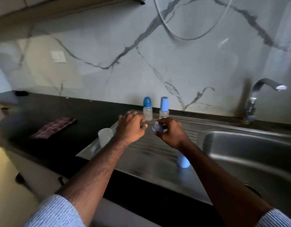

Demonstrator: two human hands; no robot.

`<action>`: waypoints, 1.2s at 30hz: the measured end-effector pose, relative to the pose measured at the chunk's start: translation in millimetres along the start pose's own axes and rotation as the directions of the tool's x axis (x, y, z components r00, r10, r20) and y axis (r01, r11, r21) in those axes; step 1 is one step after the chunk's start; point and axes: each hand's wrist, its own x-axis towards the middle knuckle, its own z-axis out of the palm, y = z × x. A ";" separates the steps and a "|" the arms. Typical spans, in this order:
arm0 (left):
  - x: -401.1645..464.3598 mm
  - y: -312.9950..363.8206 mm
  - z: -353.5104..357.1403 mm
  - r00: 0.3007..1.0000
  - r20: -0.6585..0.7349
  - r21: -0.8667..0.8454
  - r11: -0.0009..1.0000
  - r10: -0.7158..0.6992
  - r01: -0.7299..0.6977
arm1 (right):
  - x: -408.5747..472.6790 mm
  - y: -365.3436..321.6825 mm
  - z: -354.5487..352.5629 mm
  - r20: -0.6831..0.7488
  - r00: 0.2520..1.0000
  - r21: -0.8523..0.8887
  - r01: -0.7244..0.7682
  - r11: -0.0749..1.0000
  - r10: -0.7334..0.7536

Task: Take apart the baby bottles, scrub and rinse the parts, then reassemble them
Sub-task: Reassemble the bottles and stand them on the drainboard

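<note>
Two assembled baby bottles stand at the back of the steel draining board: one with a dark blue rounded cap (147,108) and one with a light blue cap (164,106). My right hand (170,131) pinches a blue ring with its clear teat (157,127) over the draining board. My left hand (131,126) hovers just left of it, fingers loosely curled, holding nothing. An open clear bottle body (105,136) stands at the board's left end. A light blue cap (183,160) stands on the board, partly hidden under my right forearm.
The steel sink basin (249,149) lies to the right, with the tap (256,99) behind it. A checked cloth (54,126) lies on the dark counter (43,108) to the left. The marble wall rises behind the bottles.
</note>
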 end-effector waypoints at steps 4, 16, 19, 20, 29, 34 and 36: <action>-18.9 -56.3 -21.2 0.975 0.118 0.181 0.969 -0.188 0.165 | 7.4 -17.6 43.4 0.070 0.995 -0.014 0.069 0.997 -0.068; -41.4 -99.7 -16.9 0.918 0.134 -0.265 0.880 -0.372 0.395 | 3.2 -20.9 67.2 0.121 0.993 0.145 -0.023 0.989 0.005; -30.8 -72.9 -10.7 0.857 0.115 -0.554 0.683 -0.503 0.475 | -0.1 -17.9 50.3 0.091 0.987 0.400 -0.158 0.903 0.132; -28.5 -63.8 -7.0 0.840 0.144 -0.643 0.595 -0.524 0.482 | -2.1 -15.9 43.5 0.089 0.983 0.510 -0.185 0.840 0.163; -7.9 25.7 47.6 0.974 0.192 -0.963 0.169 -0.124 0.211 | -22.7 19.7 -49.1 -0.088 0.975 0.722 -0.078 0.687 0.203; 12.9 94.9 70.8 0.994 0.108 -0.966 0.238 0.008 0.103 | -43.4 49.9 -91.8 -0.147 0.957 0.759 -0.053 0.648 0.251; 22.8 116.7 74.8 0.995 0.076 -0.957 0.286 0.059 0.056 | -50.8 61.1 -108.5 -0.179 0.948 0.756 -0.037 0.653 0.262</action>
